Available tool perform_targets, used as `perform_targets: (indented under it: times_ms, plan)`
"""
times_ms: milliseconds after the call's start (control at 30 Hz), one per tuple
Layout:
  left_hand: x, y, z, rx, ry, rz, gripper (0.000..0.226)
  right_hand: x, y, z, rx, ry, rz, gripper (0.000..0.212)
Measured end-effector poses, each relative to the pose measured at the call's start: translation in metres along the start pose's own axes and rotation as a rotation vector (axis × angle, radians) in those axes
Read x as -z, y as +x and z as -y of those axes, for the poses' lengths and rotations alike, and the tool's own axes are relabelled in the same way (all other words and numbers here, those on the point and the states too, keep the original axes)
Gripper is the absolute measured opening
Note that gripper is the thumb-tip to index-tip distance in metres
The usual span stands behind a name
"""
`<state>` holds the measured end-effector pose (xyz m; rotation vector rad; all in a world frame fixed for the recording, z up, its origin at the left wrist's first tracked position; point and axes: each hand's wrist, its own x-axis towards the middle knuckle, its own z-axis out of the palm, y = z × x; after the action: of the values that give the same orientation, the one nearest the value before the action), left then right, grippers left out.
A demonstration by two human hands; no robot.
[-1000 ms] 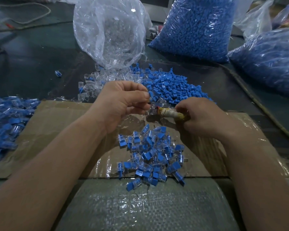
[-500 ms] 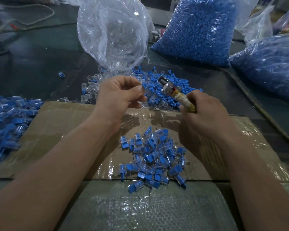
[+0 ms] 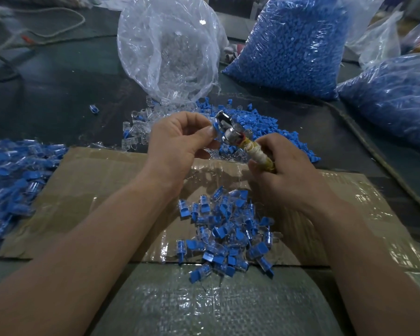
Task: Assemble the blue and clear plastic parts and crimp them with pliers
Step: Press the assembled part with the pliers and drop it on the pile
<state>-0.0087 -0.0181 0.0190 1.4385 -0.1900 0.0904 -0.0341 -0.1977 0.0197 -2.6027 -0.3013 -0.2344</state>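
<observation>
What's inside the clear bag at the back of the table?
The clear bag shows clear plastic parts through its film, and more spill from its mouth onto the table. The crinkled film hides how many it holds.

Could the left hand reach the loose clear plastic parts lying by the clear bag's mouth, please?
Probably yes: the loose clear plastic parts lie just beyond the left hand, nothing between, though it pinches a small blue plastic part.

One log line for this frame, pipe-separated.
left hand: pinches blue part | right hand: grips pliers | pliers head at blue part | step: crimp setup
</observation>
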Motion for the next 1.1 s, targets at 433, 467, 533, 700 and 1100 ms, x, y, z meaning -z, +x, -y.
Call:
perform_targets:
  times_ms: [433,467,533,700,1100]
  plan:
    - [-0.0022,-0.001,0.0015,-0.024,0.019,-0.02,0.02,-0.0012,0.0031,0.0014,0.0,-0.035,0.029,0.013]
    - [-0.0024,-0.001,0.0017,-0.029,0.027,-0.024,0.02,-0.0016,0.0038,0.0017,0.001,-0.041,0.026,0.013]
    - [-0.0027,-0.001,0.0024,-0.039,0.046,-0.032,0.02,-0.0022,0.0047,0.0021,0.005,-0.052,0.017,0.014]
    - [-0.0034,-0.0016,0.0031,-0.045,0.064,-0.052,0.018,-0.003,0.0057,0.0031,0.002,-0.048,0.007,0.015]
    - [-0.0027,-0.0014,0.0023,-0.015,0.08,-0.083,0.02,-0.0076,0.0054,0.0031,0.013,-0.084,-0.023,0.013]
